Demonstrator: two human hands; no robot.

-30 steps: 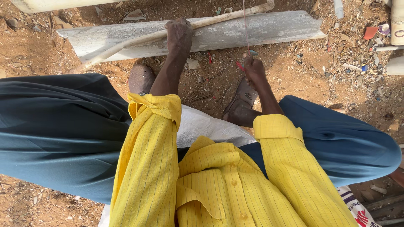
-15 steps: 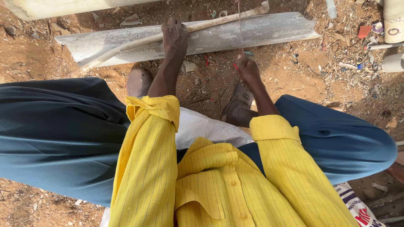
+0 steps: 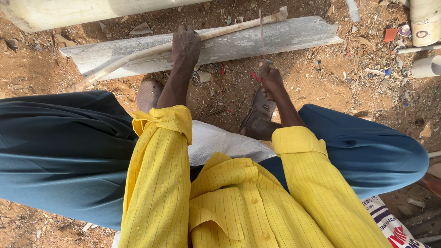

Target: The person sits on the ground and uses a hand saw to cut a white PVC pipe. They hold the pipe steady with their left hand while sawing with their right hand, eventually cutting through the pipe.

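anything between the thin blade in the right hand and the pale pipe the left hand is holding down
Nothing visible. The blade in the right hand already crosses the pipe, which the left hand presses onto the grey board.

right hand drawn back, blade raised

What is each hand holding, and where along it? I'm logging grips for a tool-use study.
The left hand presses on the pale curved pipe near its middle. The right hand grips a thin saw blade at its lower end.
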